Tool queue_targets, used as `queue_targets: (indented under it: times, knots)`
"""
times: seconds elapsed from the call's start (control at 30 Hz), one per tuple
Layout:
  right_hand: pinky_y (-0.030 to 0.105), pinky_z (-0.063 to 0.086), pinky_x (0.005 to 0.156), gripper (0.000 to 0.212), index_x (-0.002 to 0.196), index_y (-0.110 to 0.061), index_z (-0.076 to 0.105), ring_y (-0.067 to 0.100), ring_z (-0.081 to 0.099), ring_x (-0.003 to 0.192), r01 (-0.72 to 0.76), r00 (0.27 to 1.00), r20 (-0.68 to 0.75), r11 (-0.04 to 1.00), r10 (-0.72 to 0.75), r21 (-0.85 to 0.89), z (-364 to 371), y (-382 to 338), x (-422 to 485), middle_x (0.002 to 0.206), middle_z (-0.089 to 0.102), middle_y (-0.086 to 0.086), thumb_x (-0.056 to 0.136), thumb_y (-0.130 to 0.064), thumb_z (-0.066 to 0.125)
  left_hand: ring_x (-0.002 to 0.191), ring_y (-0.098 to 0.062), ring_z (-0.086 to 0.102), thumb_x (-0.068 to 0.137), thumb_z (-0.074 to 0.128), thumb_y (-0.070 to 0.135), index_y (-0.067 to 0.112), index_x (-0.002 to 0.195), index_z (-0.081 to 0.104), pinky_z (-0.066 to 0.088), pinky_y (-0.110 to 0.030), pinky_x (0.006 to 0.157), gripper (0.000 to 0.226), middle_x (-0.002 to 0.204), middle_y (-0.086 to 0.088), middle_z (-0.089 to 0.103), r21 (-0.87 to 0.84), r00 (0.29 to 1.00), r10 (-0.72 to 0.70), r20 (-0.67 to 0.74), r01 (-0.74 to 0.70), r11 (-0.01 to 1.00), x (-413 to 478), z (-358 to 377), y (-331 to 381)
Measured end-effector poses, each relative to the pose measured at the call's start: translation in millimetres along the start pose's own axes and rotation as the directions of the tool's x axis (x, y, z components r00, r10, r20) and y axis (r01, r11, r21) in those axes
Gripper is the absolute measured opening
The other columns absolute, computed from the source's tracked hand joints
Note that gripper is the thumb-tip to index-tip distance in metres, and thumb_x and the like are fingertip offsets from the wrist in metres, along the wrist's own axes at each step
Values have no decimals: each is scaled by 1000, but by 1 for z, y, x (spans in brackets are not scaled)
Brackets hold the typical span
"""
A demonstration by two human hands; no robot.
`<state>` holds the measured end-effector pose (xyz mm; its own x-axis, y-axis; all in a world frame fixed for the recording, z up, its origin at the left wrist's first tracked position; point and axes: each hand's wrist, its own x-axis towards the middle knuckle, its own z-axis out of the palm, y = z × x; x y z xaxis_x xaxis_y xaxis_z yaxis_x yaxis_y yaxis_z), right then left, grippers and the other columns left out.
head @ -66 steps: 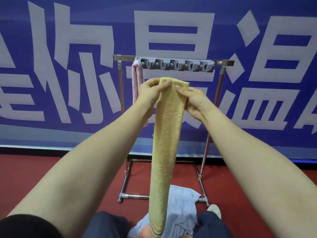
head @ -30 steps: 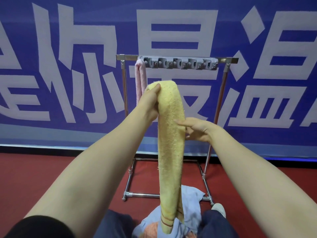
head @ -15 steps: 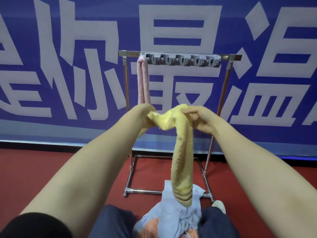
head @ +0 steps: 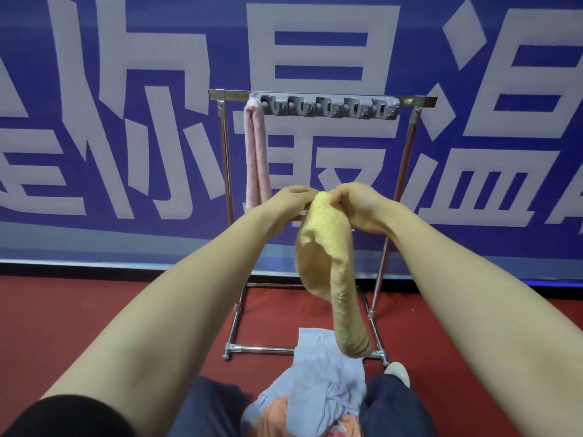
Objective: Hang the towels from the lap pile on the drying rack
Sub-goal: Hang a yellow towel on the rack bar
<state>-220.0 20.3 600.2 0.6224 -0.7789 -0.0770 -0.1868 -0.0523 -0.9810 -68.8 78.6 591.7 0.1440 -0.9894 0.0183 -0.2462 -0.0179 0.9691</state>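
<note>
**Yellow towel held bunched in front of rack**

Both arms extended forward. Left hand (head: pixel 291 201) and right hand (head: pixel 358 205) close together, fingers of each closed on the top of the yellow towel (head: pixel 329 257). Towel bunched at the grip; a folded loop sags below the hands, one long end hangs down to just above the lap pile (head: pixel 318 392). Pile: pale blue cloth on top, orange cloth under it, lying between the knees. Rack (head: pixel 318 95) stands on the red floor beyond the hands. Pink towel (head: pixel 256 152) draped over the bar at its left end, beside a grey clip strip (head: pixel 329 107). Yellow towel not touching the rack.
</note>
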Motion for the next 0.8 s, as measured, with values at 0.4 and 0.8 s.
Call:
queue_targets:
  times: [0.4,0.8]
  knots:
    - [30,40,61,19,89,-7,55,17,44,63,-98,995,-33,970,93,-221,-15,-13,-18,72,50,6,74,-17,57,97,-18,64,92,61,33,13,111,66,49,-35,94,28,103,-4,70,-38,988,4,153,2,999,-2,-1,-2]
    - [36,43,86,33,98,-14,68,17,59,74,-134,983,135,989,124,68,-17,26,-26,81,64,1,80,-41,65,97,-25,63,91,64,19,10,126,60,52,-43,95,36,105,-10,64,-645,997,13,-70,-55,762,-7,-10,31]
